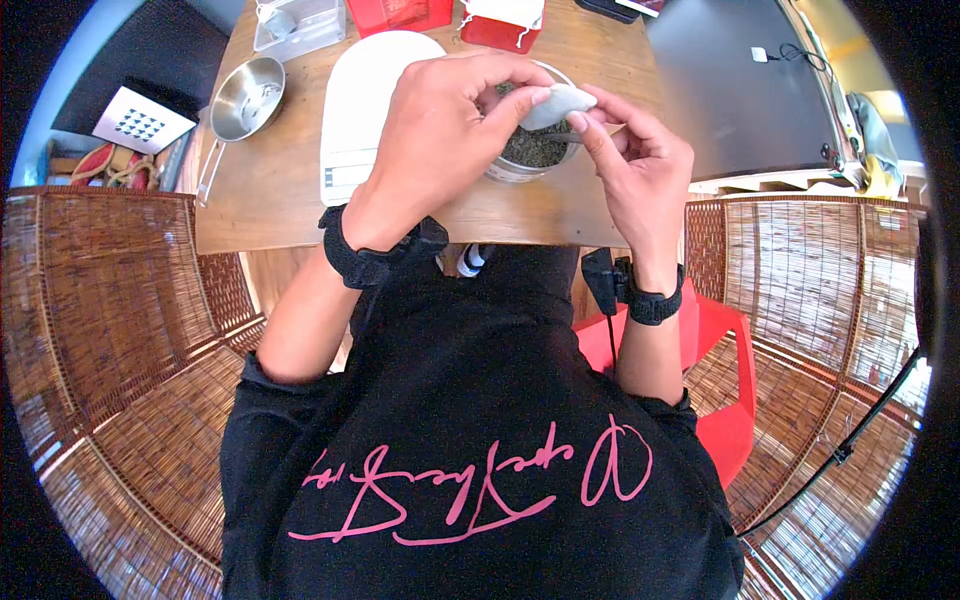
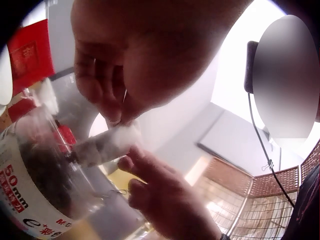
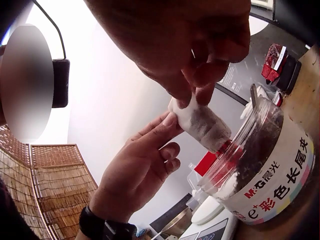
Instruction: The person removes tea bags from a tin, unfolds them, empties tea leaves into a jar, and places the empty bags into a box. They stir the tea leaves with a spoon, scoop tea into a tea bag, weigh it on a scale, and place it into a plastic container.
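Both hands pinch a small white tea bag (image 1: pixel 562 103) by its upper edge, above a clear plastic jar (image 1: pixel 520 172). My left hand (image 1: pixel 445 115) has thumb and fingertips on one side of the bag; my right hand (image 1: pixel 645 160) pinches the other side. Dark filling shows through the bag's lower part in the right wrist view. Dried dark-green leaves (image 1: pixel 535 150) lie in the jar, and a thin handle (image 3: pixel 254 96) sticks up at its rim. A printed label (image 3: pixel 275 190) wraps the jar's side.
Left of the jar stands a white kitchen scale (image 1: pixel 370 100), with a long-handled metal pan (image 1: pixel 248 98) beyond it. A clear plastic tub (image 1: pixel 300 35) holding a filled bag and a red box (image 1: pixel 500 32) are at the back. A red chair (image 1: pixel 735 370) is at the right.
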Tool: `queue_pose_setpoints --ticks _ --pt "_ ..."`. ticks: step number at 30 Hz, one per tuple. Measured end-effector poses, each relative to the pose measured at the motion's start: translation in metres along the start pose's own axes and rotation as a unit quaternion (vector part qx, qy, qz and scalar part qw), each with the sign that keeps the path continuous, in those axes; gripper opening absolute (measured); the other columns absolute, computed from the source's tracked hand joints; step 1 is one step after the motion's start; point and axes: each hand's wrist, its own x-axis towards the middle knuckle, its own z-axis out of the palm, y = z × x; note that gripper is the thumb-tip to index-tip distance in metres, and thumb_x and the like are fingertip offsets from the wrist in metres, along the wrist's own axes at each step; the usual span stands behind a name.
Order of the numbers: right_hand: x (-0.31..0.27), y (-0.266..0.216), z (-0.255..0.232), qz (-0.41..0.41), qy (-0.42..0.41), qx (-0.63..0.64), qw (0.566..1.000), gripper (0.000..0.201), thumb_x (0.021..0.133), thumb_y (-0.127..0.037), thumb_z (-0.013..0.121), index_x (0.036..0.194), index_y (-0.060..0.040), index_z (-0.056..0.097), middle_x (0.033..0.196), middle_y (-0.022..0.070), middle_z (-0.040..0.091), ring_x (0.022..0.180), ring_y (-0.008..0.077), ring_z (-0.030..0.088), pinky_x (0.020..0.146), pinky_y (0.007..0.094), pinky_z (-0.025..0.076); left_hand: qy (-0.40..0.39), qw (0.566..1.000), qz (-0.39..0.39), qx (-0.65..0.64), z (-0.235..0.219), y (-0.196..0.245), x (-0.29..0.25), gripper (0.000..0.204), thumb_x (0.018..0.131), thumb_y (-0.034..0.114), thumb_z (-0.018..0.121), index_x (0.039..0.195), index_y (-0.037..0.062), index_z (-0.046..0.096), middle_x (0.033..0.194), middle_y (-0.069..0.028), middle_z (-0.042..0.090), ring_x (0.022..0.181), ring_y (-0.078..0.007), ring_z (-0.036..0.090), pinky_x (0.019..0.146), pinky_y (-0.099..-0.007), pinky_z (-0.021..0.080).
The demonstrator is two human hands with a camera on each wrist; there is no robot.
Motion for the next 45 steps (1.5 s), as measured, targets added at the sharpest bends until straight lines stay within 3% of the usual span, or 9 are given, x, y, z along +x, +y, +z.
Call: queue_pose_setpoints --ticks 13,18,25,36,40,42,45 --pt "-0.001 0.002 -0.001 -0.014 -0.005 -0.063 0.998 0.017 0.087 -0.012 0.081 0.100 -0.0013 0.079 0.075 0.0012 0.064 0.058 0.0043 0.045 0.053 0.0233 0.037 -0.027 0.999 -0.028 0.021 -0.005 -0.003 0.000 0.022 0.092 0.018 0.076 0.110 0.0069 0.079 0.085 -0.0049 0.076 0.066 -0.0069 0.059 0.062 -0.0242 0.050" --pt "-0.001 -0.002 0.002 -0.013 -0.007 -0.042 0.999 0.017 0.088 -0.011 0.080 0.101 -0.0007 0.079 0.077 0.0007 0.065 0.059 0.0044 0.047 0.054 0.0225 0.038 -0.051 0.993 -0.089 0.058 -0.010 0.001 0.001 0.023 0.090 0.020 0.078 0.107 0.0052 0.079 0.082 -0.0057 0.075 0.066 -0.0070 0.061 0.061 -0.0244 0.049" --pt "-0.002 -0.005 0.002 -0.016 -0.009 -0.059 0.998 0.017 0.088 -0.010 0.080 0.102 -0.0011 0.079 0.079 0.0021 0.067 0.059 0.0044 0.047 0.054 0.0225 0.039 -0.032 0.997 -0.042 0.051 -0.005 -0.008 -0.001 0.020 0.089 0.019 0.080 0.105 0.0068 0.080 0.079 -0.0047 0.074 0.065 -0.0070 0.060 0.059 -0.0244 0.048" --pt "-0.001 -0.003 0.001 -0.026 0.008 -0.047 0.999 0.016 0.088 -0.010 0.080 0.101 -0.0024 0.080 0.082 0.0039 0.071 0.059 0.0046 0.048 0.054 0.0229 0.040 -0.014 0.999 0.006 0.049 -0.002 -0.014 -0.002 0.017 0.090 0.016 0.078 0.103 0.0062 0.080 0.087 -0.0057 0.075 0.067 -0.0090 0.061 0.060 -0.0257 0.049" --pt "-0.001 -0.001 -0.001 -0.016 0.018 -0.040 0.999 0.015 0.088 -0.011 0.080 0.100 -0.0030 0.080 0.081 0.0039 0.072 0.059 0.0050 0.049 0.055 0.0225 0.041 -0.001 0.998 0.000 0.057 -0.003 -0.009 0.000 0.016 0.089 0.015 0.077 0.102 0.0051 0.080 0.089 -0.0060 0.076 0.069 -0.0094 0.063 0.061 -0.0255 0.049" --pt "-0.002 -0.004 0.000 -0.020 0.010 -0.046 0.999 0.015 0.088 -0.011 0.081 0.101 -0.0033 0.080 0.079 0.0034 0.071 0.059 0.0049 0.049 0.054 0.0225 0.040 -0.038 0.998 -0.005 0.049 -0.002 -0.007 -0.001 0.016 0.089 0.014 0.077 0.101 0.0043 0.080 0.090 -0.0063 0.076 0.072 -0.0097 0.064 0.063 -0.0252 0.050" --pt "-0.001 -0.002 -0.001 -0.023 0.013 -0.051 0.998 0.015 0.088 -0.011 0.081 0.101 -0.0037 0.081 0.077 0.0026 0.070 0.059 0.0046 0.049 0.053 0.0223 0.040 -0.014 0.998 -0.017 0.053 -0.003 -0.009 0.000 0.015 0.089 0.013 0.078 0.100 0.0040 0.080 0.091 -0.0061 0.077 0.074 -0.0099 0.065 0.065 -0.0251 0.050"
